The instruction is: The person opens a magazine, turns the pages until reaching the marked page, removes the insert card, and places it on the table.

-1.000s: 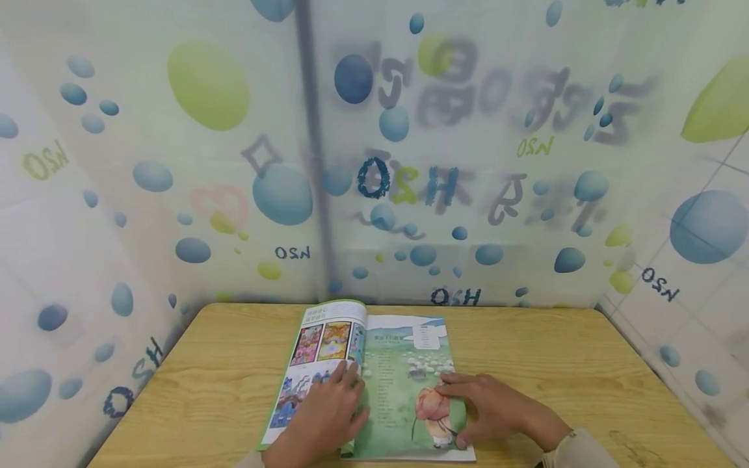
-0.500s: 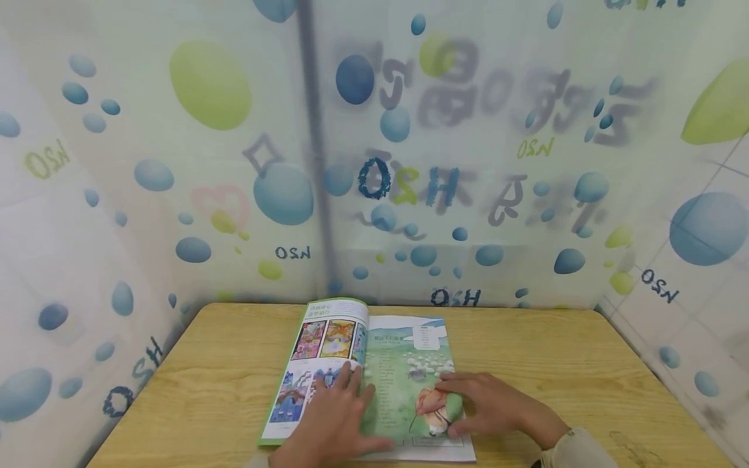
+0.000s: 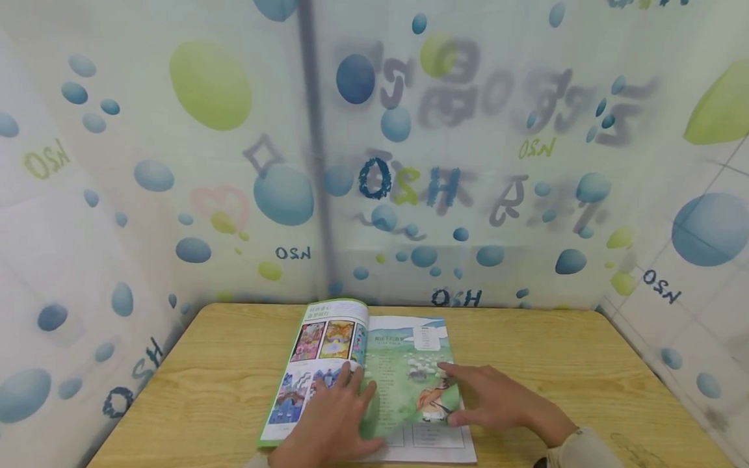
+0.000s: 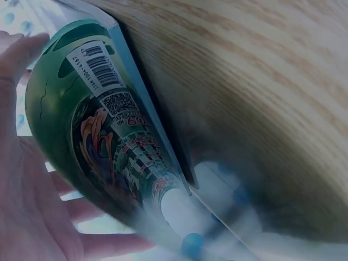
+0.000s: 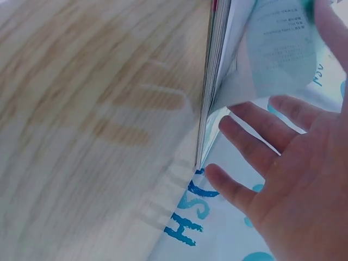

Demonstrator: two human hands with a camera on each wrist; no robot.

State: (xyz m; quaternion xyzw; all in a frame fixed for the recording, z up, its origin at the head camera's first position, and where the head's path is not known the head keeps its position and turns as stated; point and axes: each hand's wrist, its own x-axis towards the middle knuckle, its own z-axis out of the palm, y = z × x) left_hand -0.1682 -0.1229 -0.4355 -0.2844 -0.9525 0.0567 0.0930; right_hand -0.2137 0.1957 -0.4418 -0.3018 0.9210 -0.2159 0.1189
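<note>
An open magazine [image 3: 389,370] lies on the wooden table. Its left side shows several small colour pictures; on the right is a green illustrated page [image 3: 394,406] with lines of text. My left hand [image 3: 336,416] rests with spread fingers on the left page near the fold. In the left wrist view, the green cover [image 4: 60,103] with a barcode bows outward beside that hand. At the right edge, my right hand [image 3: 497,400] holds the green page between thumb and fingers, its lower part raised. The page curls upward in the right wrist view, partly hiding the grip.
The table [image 3: 538,351] extends to both sides of the magazine. Behind it hangs a pale curtain [image 3: 497,279] printed with blue and green dots and mirrored lettering, which also closes off both sides.
The green page's lower edge has lifted, baring a white page with boxes underneath. My right thumb has moved up with it. My left thumb has swung outward to the right.
</note>
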